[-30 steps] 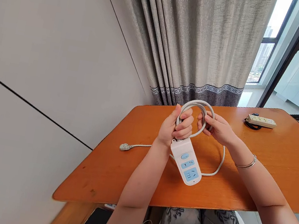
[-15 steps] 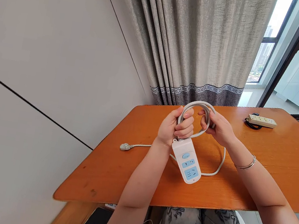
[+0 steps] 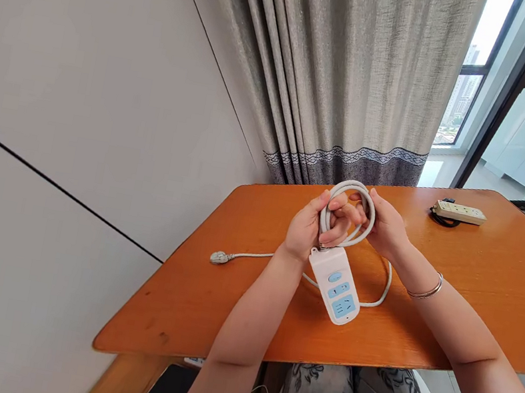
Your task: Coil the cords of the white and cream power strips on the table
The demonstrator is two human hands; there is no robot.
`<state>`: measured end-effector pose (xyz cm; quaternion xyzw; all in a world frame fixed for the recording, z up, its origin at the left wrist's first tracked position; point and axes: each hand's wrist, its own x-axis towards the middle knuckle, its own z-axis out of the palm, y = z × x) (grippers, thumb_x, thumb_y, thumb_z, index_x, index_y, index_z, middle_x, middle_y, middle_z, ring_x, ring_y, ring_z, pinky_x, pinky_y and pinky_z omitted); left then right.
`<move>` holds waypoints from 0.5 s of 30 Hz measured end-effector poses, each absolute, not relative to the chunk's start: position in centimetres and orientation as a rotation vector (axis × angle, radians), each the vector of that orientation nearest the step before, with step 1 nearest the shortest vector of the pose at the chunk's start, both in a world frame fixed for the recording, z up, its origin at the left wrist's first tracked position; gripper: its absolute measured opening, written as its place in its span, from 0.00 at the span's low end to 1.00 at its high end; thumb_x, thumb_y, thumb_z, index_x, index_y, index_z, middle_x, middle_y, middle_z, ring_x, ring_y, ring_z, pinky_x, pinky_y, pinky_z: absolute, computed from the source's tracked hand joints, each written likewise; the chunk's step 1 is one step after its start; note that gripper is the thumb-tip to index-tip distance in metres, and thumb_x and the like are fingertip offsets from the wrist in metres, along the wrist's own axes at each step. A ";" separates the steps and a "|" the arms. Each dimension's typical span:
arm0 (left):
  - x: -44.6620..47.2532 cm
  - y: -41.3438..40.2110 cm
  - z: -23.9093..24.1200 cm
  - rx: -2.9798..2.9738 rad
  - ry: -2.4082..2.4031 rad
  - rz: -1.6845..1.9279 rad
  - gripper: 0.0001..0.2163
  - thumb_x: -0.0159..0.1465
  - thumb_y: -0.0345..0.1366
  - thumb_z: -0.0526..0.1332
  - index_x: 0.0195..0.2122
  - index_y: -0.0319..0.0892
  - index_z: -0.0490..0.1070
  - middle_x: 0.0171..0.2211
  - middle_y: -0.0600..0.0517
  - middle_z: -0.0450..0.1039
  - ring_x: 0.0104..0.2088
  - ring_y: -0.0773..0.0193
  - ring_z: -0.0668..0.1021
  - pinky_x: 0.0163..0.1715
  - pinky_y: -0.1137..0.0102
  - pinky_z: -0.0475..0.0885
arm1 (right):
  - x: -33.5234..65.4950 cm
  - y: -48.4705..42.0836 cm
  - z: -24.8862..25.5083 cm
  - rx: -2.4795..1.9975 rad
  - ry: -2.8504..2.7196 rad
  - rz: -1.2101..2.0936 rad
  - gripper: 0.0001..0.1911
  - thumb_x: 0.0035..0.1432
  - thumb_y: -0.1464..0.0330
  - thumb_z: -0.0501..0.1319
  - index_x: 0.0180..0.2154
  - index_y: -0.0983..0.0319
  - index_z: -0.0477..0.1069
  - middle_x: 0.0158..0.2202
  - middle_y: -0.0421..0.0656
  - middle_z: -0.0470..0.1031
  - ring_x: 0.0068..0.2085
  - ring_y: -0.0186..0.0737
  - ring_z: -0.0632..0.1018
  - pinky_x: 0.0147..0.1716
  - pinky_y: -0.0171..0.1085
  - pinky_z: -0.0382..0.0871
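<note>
My left hand [image 3: 310, 227] grips one side of a coiled white power cord [image 3: 353, 185], its fingers passing through the loops. On the coil's other side, my right hand [image 3: 384, 223] pinches the same cord. From below my left hand hangs a white power strip [image 3: 334, 263] with light-blue socket panels, tilted over the table. The rest of the cord curves across the tabletop behind the strip, and its plug [image 3: 220, 257] lies on the left. Some of my fingertips are hidden behind the loops.
The orange wooden table [image 3: 182, 304] has a second, cream power strip [image 3: 460, 212] with a black cord at its far right. A grey curtain [image 3: 365, 72] hangs behind it, and a pale wall [image 3: 83, 90] stands at the left. A dark phone-like slab [image 3: 170, 387] lies below the front edge.
Both hands have come closer together, the left one shifting right with the power strip. The cord loops look smaller and rounder, and my left fingers have stretched further through them.
</note>
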<state>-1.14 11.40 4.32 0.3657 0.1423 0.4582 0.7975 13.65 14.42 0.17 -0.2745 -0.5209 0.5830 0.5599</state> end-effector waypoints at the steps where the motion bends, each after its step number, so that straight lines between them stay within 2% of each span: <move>1: -1.1 11.4 4.3 0.795 0.308 0.985 0.19 0.74 0.43 0.39 0.26 0.44 0.49 0.21 0.52 0.72 0.09 0.76 0.51 0.09 0.79 0.48 | 13.4 14.4 0.0 -0.671 -1.204 1.353 0.31 0.53 0.39 0.59 0.36 0.61 0.72 0.22 0.36 0.64 0.19 0.29 0.58 0.18 0.34 0.52; 4: -1.1 11.4 4.2 0.837 0.311 0.989 0.19 0.74 0.46 0.41 0.26 0.44 0.49 0.28 0.47 0.78 0.10 0.76 0.54 0.09 0.79 0.49 | 12.9 14.3 -0.3 -0.710 -1.179 1.277 0.33 0.54 0.36 0.55 0.36 0.60 0.72 0.25 0.39 0.68 0.23 0.33 0.64 0.20 0.34 0.55; 7: -1.2 11.3 4.1 0.858 0.310 0.996 0.20 0.74 0.46 0.41 0.25 0.44 0.49 0.27 0.48 0.77 0.09 0.76 0.53 0.08 0.79 0.48 | 12.7 13.9 -0.3 -0.694 -1.228 1.203 0.33 0.55 0.36 0.54 0.34 0.60 0.72 0.24 0.39 0.67 0.24 0.34 0.65 0.21 0.34 0.56; 12: -1.4 11.1 4.4 0.886 0.341 0.936 0.21 0.73 0.48 0.45 0.25 0.43 0.56 0.16 0.57 0.63 0.09 0.76 0.53 0.09 0.79 0.49 | 12.6 13.3 0.2 -0.691 -1.276 1.027 0.33 0.55 0.35 0.53 0.31 0.60 0.69 0.17 0.35 0.60 0.20 0.32 0.60 0.20 0.35 0.53; 15: -1.7 11.1 4.7 0.908 0.363 0.869 0.22 0.73 0.49 0.43 0.29 0.41 0.63 0.14 0.60 0.55 0.09 0.75 0.53 0.09 0.79 0.50 | 12.5 13.0 0.3 -0.696 -1.294 0.949 0.33 0.56 0.35 0.52 0.30 0.59 0.67 0.17 0.35 0.59 0.20 0.32 0.61 0.20 0.35 0.54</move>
